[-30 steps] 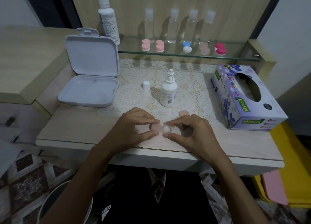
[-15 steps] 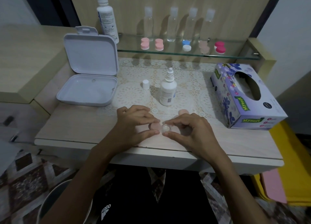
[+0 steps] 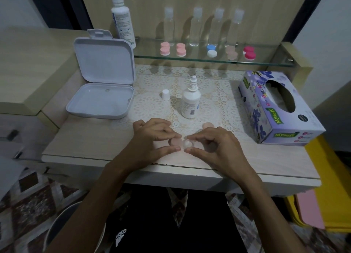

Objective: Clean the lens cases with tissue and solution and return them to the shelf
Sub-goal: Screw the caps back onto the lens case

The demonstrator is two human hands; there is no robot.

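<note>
A pale pink lens case (image 3: 182,142) lies near the table's front edge between my hands. My left hand (image 3: 152,138) pinches its capped pink half (image 3: 175,141). My right hand (image 3: 214,146) pinches the uncapped clear cup (image 3: 188,144) between thumb and forefinger. A loose pink cap (image 3: 208,125) lies just behind my right hand. The small solution bottle (image 3: 190,102) stands uncapped on the lace mat, its white cap (image 3: 165,94) to the left. The tissue box (image 3: 275,108) sits at the right. Several lens cases, such as the pink one (image 3: 164,48), sit on the glass shelf (image 3: 209,59).
An open white plastic box (image 3: 102,87) stands at the left of the table. A tall solution bottle (image 3: 123,18) and several clear bottles, one (image 3: 195,27) near the middle, stand at the back of the shelf. Yellow and pink items (image 3: 322,195) lie on the floor at the right.
Both hands stay in place on the lens case; the fingers shift only slightly. The camera view has tilted a little.
</note>
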